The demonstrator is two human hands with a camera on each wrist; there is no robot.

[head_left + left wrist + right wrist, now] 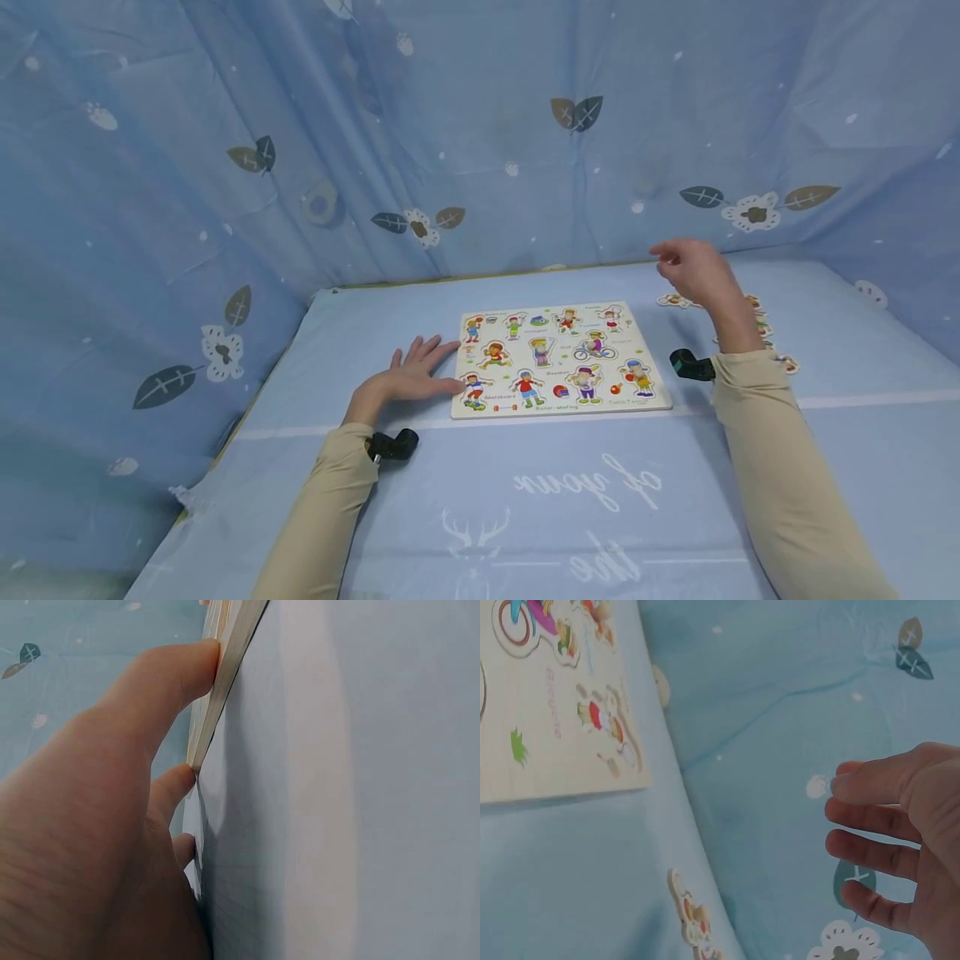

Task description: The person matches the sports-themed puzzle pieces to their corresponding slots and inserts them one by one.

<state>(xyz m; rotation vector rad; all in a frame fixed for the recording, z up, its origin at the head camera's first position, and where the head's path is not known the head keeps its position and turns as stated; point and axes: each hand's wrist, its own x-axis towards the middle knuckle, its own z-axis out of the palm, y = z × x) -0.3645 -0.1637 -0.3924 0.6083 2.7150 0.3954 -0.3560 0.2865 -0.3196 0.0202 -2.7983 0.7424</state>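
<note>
Head view: left hand [408,377], fingers spread, touches the puzzle board [519,354] just to its right; right hand [697,268], loosely curled, seemingly empty, hangs above loose pieces [675,301]; lowering it carelessly might scatter them.

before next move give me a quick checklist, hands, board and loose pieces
1. Left hand touching the board's left edge: ok
2. Board picture side up: ok
3. Loose pieces to the board's right: ok
4. Piece in the right hand: not ok, none visible
5. Full count of loose pieces: cannot tell, the right arm may hide some
</note>
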